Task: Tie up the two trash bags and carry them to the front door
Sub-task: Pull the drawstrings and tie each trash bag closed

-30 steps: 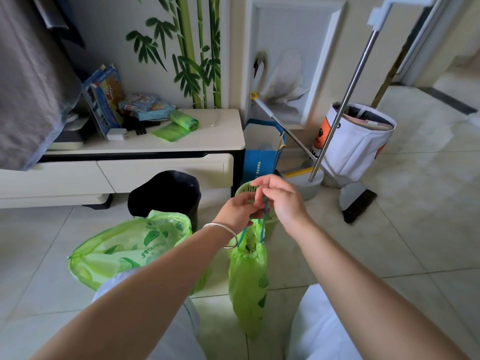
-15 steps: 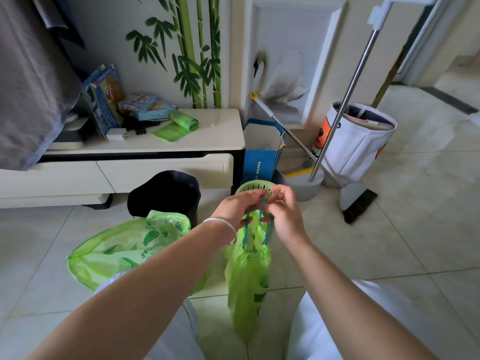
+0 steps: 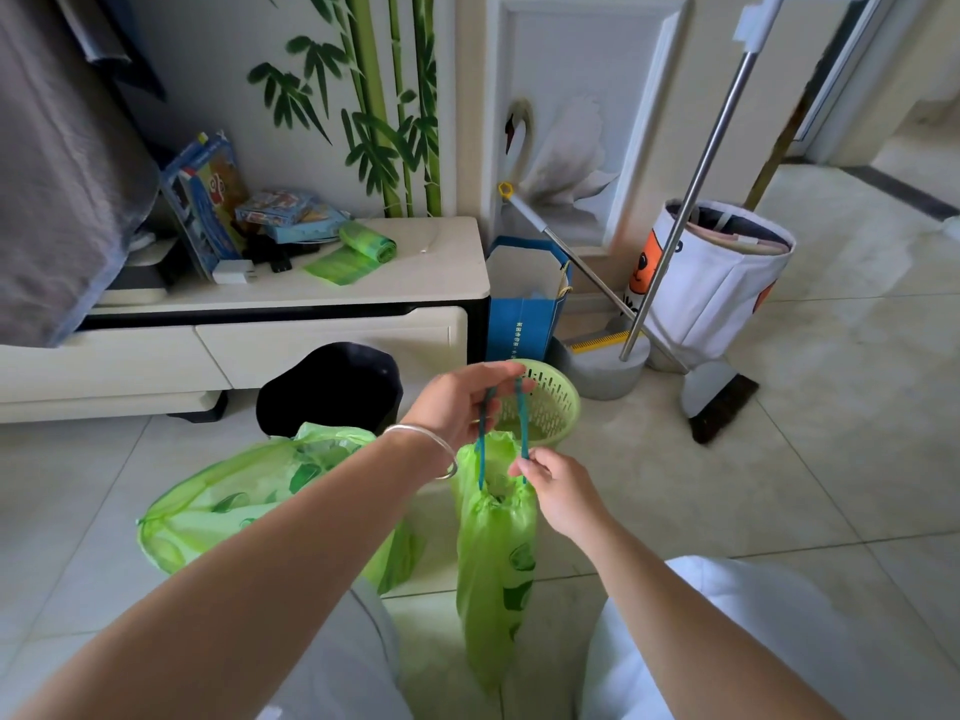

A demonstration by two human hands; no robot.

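— Which bag is being handled?

— The small green trash bag [image 3: 496, 558], hanging in the air between the person's knees. The left hand [image 3: 457, 407] pinches the top of its teal drawstring [image 3: 481, 449] loop, holding the bag up; a silver bangle [image 3: 423, 449] sits on that wrist.

— And the other hand?

— The right hand [image 3: 558, 488] is lower, fingertips pinched on the right strand of the drawstring just beside the gathered mouth of the bag.

— Where is the second bag?

— The large green trash bag [image 3: 234, 501] lies on the tiled floor [image 3: 779, 485] to the left, partly behind the left forearm, in front of the black bin [image 3: 332, 387]. Whether its mouth is tied I cannot tell.

— Anything nearby?

— A green slotted basket [image 3: 553, 405] stands just behind the hands, with a dustpan and broom [image 3: 722, 402] further right.
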